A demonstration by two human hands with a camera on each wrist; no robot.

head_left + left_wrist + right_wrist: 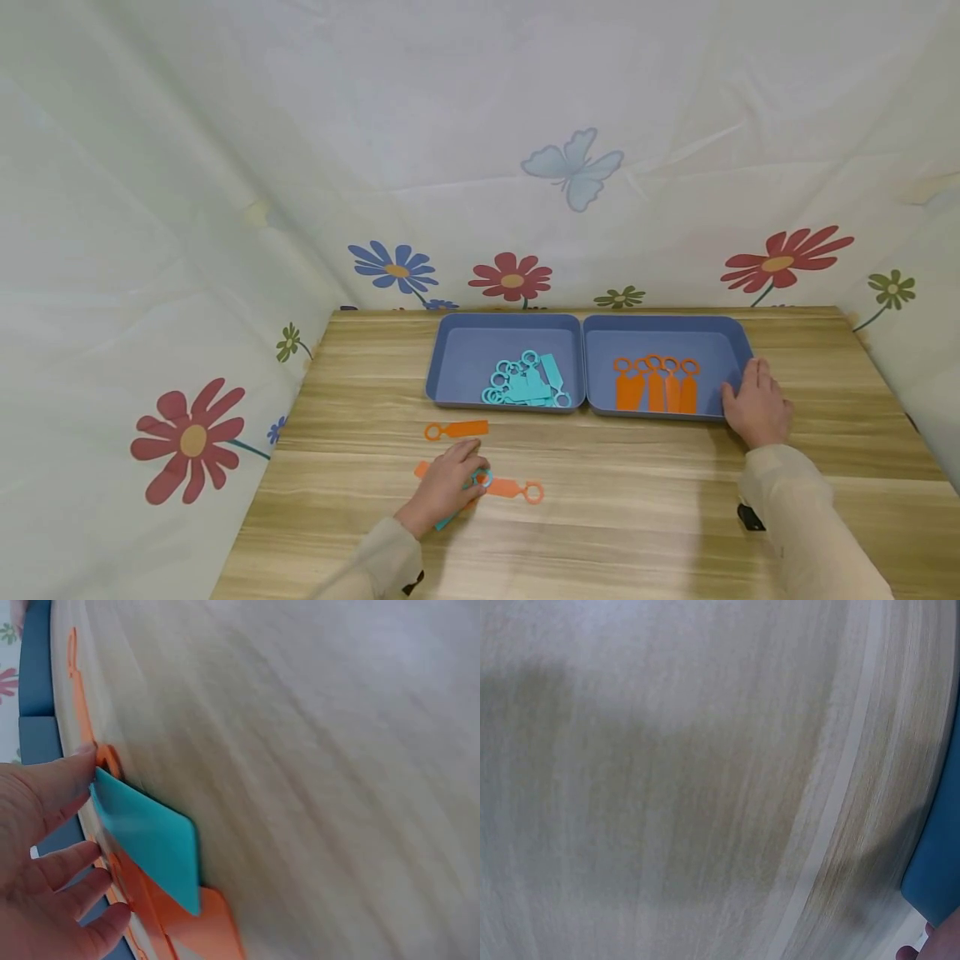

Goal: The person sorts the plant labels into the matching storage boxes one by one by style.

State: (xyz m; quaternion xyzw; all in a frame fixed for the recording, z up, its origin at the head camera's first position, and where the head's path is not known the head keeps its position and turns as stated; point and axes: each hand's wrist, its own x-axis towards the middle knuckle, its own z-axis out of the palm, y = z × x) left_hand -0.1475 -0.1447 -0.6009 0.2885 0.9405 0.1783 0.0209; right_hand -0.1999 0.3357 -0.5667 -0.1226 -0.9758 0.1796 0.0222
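My left hand (444,485) is over a small group of flat plastic tags on the table. In the left wrist view its thumb and index finger pinch the ring end of a teal tag (150,834), which slants over orange tags (199,926); the other fingers are spread. One orange tag (504,487) shows its ring to the right of this hand, and another orange tag (465,428) lies just beyond it. My right hand (759,407) rests at the front right corner of the right blue tray (716,342), fingers fairly straight along its outer side.
Beside that tray stands a left blue tray (461,358) with a pile of teal tags (528,385). Several orange tags (656,390) lie in a row in the right tray. Behind the wooden table (615,517) hangs a flowered curtain (645,233).
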